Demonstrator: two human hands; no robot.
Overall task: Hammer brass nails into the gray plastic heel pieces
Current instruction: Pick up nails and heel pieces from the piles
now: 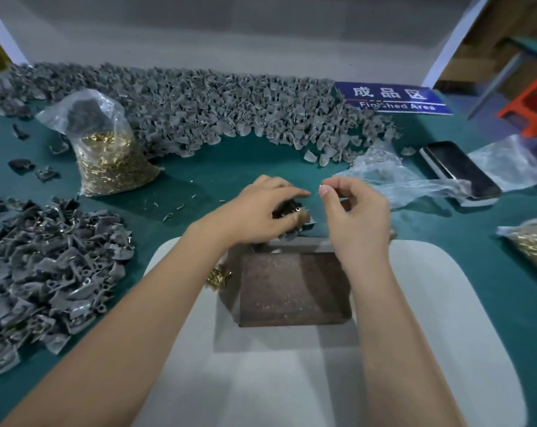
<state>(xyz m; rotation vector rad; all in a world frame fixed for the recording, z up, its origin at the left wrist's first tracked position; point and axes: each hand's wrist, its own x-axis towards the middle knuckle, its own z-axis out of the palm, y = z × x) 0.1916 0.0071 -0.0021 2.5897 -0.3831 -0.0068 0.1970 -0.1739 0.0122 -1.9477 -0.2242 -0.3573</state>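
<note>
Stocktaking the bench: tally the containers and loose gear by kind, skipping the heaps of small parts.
Plastic bags of brass nails: 2, one at left, one cut off at the right edge
Empty-looking clear bags: 2
Phone: 1
Blue sign: 1
Brown metal block: 1
Total: 7

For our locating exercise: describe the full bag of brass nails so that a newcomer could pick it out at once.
Start at the long heap of gray heel pieces along the back of the green table. At its left end, in front, stands a clear plastic bag. Its lower half glitters with brass nails, unlike the crumpled bag right of the hands.
</note>
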